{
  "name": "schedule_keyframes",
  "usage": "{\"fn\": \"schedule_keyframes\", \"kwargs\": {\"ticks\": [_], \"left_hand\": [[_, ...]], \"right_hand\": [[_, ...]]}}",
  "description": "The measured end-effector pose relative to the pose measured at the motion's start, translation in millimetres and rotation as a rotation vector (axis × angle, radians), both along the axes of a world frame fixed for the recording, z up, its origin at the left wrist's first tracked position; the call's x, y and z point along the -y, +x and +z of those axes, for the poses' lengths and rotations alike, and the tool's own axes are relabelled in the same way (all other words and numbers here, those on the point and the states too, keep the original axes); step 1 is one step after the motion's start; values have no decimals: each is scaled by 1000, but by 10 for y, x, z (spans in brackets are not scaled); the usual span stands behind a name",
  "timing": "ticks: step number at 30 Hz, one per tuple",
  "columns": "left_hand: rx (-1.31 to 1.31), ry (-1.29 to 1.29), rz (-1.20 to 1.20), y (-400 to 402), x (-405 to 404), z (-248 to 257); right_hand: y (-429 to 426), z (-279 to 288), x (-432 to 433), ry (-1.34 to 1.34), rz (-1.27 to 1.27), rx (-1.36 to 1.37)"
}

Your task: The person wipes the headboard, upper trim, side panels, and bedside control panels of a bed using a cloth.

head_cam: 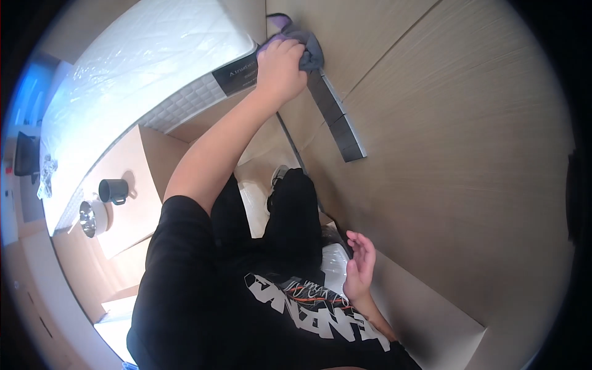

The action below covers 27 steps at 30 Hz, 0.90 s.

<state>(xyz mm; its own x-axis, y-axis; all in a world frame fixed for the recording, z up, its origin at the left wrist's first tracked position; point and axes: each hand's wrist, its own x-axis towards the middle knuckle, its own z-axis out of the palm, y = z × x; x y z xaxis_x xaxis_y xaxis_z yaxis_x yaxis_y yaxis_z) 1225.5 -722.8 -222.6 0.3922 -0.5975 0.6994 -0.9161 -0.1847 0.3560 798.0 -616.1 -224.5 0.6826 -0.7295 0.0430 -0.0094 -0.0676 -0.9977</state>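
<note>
My left hand (282,69) is stretched out ahead, gripping a bunched grey and purple cloth (312,46). The cloth is pressed to the wood-grain wall panel (439,152), at the far end of a strip of dark grey square plates (340,122), which look like switch plates. Part of the strip's far end is hidden behind the cloth and hand. My right hand (360,268) hovers near my chest, beside the wall, with its fingers loosely curled and nothing in it.
A plastic-wrapped white mattress (152,60) lies at the left against the wall. On a bedside cabinet (134,152) stand a dark mug (113,190) and a white bowl (94,218) with a shiny inside. A plastic-wrapped white item (335,263) sits low by my right leg.
</note>
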Motion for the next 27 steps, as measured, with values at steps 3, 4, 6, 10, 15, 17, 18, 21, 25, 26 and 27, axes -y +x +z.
{"fn": "schedule_keyframes", "kwargs": {"ticks": [3, 4, 6, 10, 15, 17, 18, 21, 25, 26, 27], "left_hand": [[121, 91, 7, -321, -145, 123], [120, 184, -84, -445, -194, 190], [148, 242, -225, -704, -291, 224], [192, 162, -303, -1036, -468, 172], [165, 307, -121, -782, -327, 229], [226, 271, 35, -448, -188, 226], [212, 330, 97, -297, -130, 268], [264, 228, 166, 6, -9, 298], [174, 311, -26, -245, -65, 340], [179, 329, -80, -425, -80, 320], [175, 269, -153, -665, -150, 298]], "right_hand": [[-113, -47, 31, 0, -4, 1], [-161, -89, 40, 0, 0, 0], [-224, -179, 62, 3, 25, -40], [-135, -217, 25, 39, 72, 31], [-158, -190, 46, 10, 88, -3], [-166, -188, 57, 3, 74, 4], [-171, -200, 57, 8, 84, 1], [-164, -207, 60, 17, 96, -1], [-184, -204, 58, 10, 104, 10], [-190, -197, 61, 7, 97, 7], [-202, -185, 58, 17, 100, 2]]}}
